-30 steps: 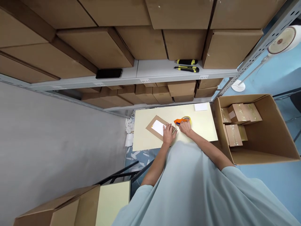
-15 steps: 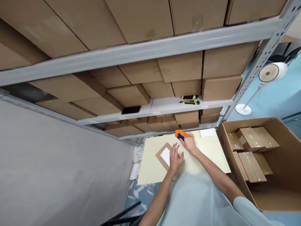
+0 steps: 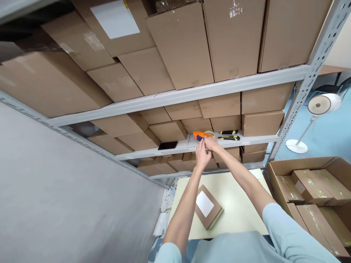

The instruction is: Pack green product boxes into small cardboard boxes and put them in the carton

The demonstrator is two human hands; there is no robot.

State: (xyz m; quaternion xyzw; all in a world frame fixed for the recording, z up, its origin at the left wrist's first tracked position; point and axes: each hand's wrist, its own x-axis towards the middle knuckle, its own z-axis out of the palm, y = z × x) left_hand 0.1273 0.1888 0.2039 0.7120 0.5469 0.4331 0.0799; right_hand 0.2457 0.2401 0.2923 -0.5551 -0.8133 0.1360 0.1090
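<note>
Box [image 3: 217, 209] lies on the table [image 3: 236, 193], label up, hands off it. Main risk there: a dropped item striking it, or a forearm nudging it.

Left hand [image 3: 203, 157]: fingers raised to the dispenser's blue part (contact cannot be told). If fingertips stray onto a cutting edge, a nick is possible; the edge itself is not discernible.

Right hand [image 3: 211, 142]: closed round the dispenser [image 3: 198, 135], tape roll beside the fingers. The dispenser is at the shelf [image 3: 184, 144], near its front; resting or held just above, cannot tell. Letting go too near the lip could tip it off.

Phone [image 3: 168, 145], left along the shelf: a leftward sweep might push it over. Two cutters [image 3: 229, 138], just right of the hand: knuckles could knock them; blade state unclear.
</note>
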